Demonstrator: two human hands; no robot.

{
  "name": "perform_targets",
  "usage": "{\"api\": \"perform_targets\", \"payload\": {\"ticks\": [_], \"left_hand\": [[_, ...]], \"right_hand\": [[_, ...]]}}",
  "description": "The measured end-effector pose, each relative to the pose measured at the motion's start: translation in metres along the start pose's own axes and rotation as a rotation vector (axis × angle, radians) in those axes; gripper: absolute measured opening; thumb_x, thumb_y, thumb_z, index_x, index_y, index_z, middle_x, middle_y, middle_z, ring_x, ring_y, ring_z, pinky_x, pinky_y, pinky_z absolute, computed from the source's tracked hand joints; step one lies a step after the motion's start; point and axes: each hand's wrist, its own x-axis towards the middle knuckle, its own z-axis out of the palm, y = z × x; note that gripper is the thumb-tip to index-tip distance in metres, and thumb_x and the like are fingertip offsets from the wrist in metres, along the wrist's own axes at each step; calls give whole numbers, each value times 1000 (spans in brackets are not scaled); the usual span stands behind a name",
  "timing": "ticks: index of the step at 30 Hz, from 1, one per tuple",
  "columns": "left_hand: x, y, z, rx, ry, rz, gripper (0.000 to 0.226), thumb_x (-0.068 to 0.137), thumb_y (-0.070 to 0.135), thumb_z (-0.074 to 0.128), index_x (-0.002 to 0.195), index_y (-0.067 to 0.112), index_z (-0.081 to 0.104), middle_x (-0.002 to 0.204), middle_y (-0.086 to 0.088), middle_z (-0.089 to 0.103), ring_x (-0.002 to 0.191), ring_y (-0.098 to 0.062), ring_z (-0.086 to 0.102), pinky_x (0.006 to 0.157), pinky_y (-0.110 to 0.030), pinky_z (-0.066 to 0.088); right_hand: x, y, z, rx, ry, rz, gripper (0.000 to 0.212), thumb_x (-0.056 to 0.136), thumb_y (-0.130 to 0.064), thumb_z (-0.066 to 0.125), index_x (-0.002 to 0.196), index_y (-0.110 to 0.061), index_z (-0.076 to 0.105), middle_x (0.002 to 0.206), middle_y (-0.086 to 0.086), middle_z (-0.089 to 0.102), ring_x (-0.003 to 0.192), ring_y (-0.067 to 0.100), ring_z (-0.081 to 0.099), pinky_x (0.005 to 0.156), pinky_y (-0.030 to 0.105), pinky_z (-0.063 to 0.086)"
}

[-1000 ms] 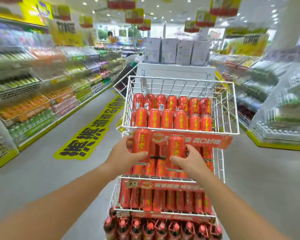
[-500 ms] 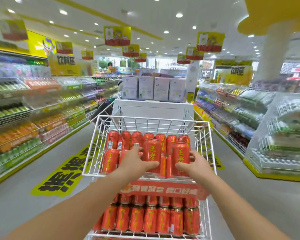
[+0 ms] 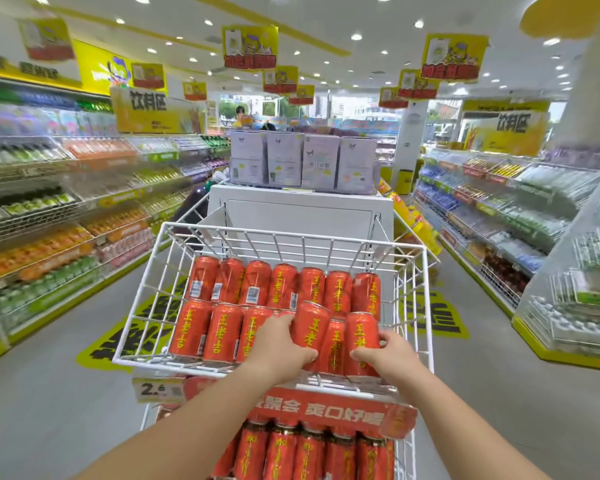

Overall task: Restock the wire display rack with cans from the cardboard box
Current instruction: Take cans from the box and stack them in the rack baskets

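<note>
My left hand (image 3: pixel 278 346) and right hand (image 3: pixel 387 353) each grip a can (image 3: pixel 311 329), upright, at the rack's (image 3: pixel 166 226) front-right corner. I judge they fill the front row's gap, labels facing me. The box is out of view.

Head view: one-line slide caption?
Left hand and right hand hold red cans at the front of the wire rack's top basket, supermarket aisle.

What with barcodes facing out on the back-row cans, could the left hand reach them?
Probably yes: the basket is open-topped, nothing covers the back-row cans, though the left hand grips a front can.
</note>
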Motion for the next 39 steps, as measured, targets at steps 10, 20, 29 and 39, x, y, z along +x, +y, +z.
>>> {"api": "perform_targets", "payload": {"ticks": [10,20,29,39], "left_hand": [[12,8,38,98,22,-142,45,72,45,82,108,26,62,122,-5,41,109,-32,56,102,-46,50],[21,18,64,292,13,-166,41,87,37,72,114,10,56,138,-16,38,114,-37,59,98,-42,50],[24,19,80,358,58,-128,51,91,36,72,126,9,47,131,-15,46,119,-34,55,98,-39,48],[16,25,74,457,73,-84,55,90,36,74,129,8,46,140,-16,31,119,-30,56,97,-35,48]], "right_hand": [[25,14,2,-40,-26,46,41,65,-23,88,100,-20,66,90,2,75,77,18,74,72,36,61],[35,21,4,-47,-55,-5,32,74,-20,83,100,-20,65,85,-3,71,69,8,67,51,18,44],[37,26,6,3,-45,-49,57,73,-20,86,115,-27,48,101,-5,68,84,11,70,62,25,52],[37,27,8,-110,-41,-116,58,72,-29,87,120,-30,54,106,-6,67,86,10,69,66,25,55]]}}
